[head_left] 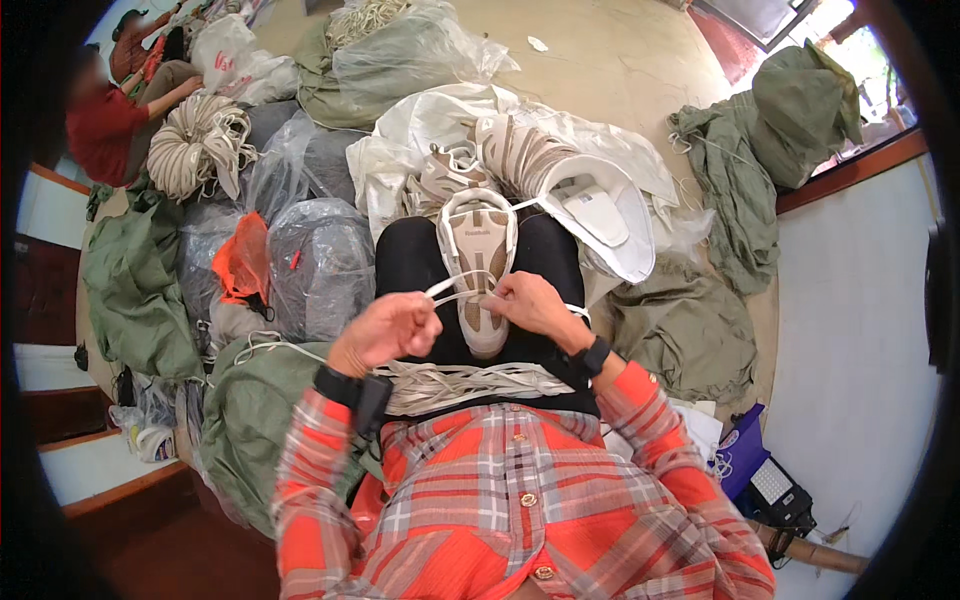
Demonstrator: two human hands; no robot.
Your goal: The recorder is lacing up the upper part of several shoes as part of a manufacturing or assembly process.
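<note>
While a beige-and-white shoe [482, 245] sits at center frame | fingers of the left hand [393, 325] hold a white lace [440, 286] | the right hand's [533, 303] fingers pinch together over the shoe

The single fisheye view looks from the person's head, steeply down and somewhat forward, over the checked shirt [510, 500], near to the shoe [485, 238]; widely, it reaches the floor's [590, 60] right edge.

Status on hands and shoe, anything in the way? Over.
Left hand holds white lace; right hand at shoe. Shoe on lap. Lace bundle nearby, not covering it.
</note>
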